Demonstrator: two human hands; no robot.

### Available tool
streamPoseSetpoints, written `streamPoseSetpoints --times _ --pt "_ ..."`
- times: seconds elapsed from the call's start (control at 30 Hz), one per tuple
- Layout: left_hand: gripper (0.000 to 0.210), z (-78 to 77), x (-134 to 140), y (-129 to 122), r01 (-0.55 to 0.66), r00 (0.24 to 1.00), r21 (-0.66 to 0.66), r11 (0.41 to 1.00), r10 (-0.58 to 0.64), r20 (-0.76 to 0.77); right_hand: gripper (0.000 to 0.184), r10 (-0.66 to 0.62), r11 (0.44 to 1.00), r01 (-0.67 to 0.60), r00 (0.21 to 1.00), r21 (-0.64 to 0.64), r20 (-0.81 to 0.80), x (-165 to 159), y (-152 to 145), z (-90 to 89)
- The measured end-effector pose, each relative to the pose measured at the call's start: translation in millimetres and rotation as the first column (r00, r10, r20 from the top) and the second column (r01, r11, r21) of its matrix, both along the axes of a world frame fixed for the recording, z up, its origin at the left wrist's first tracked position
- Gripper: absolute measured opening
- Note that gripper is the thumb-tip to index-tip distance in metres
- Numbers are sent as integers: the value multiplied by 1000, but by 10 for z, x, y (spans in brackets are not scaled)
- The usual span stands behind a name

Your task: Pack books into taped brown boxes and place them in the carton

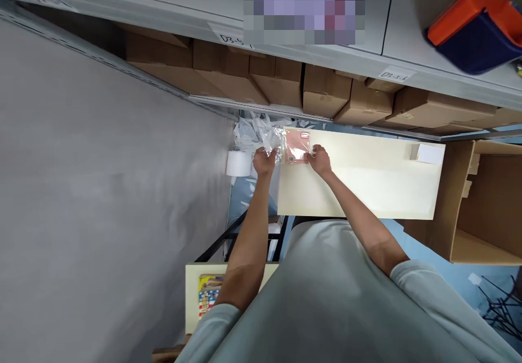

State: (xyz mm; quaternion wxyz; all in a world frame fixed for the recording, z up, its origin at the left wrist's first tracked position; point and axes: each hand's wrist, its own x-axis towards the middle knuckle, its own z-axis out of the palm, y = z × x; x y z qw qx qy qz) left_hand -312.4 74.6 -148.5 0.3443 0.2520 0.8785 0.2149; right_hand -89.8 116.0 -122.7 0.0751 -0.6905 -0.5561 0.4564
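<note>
A flat pink packet in a clear plastic bag [297, 147] lies at the left end of the cream-coloured table [367, 180]. My left hand [263, 162] is just past the table's left edge, its fingers closed on the loose clear plastic at the bag's left side. On the other side, my right hand [320, 161] has thumb and fingers at the packet's lower right edge and seems to pinch it. Crumpled clear and white plastic [250, 130] lies beyond my left hand. A white cylinder [238, 163] stands left of that hand.
A small white box [428, 154] sits at the table's right end. Beside it stands an open cardboard box [452, 205]. Shelving with several cardboard boxes [326, 88] runs along the back, holding an orange and blue bin [473, 31]. A grey wall [114, 189] rises at left.
</note>
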Motion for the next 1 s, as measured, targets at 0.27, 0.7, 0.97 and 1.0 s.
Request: streamPoseSetpoints --times 0.27,0.7,0.97,1.0 --pt "26 29 540 17 335 939 334 881 -342 -39 14 -230 969 226 973 -104 -25 -178 101 -199" --pt "33 483 1379 -106 395 914 386 834 -398 -75 25 -397 916 371 778 -154 -486 407 4 153" --pt "29 871 2971 -290 519 831 535 666 -541 -132 48 -497 820 547 535 -168 -683 2094 -479 606" --pt "29 886 3220 -341 532 814 547 647 -569 -120 51 -520 797 579 513 -172 -683 2340 -558 640"
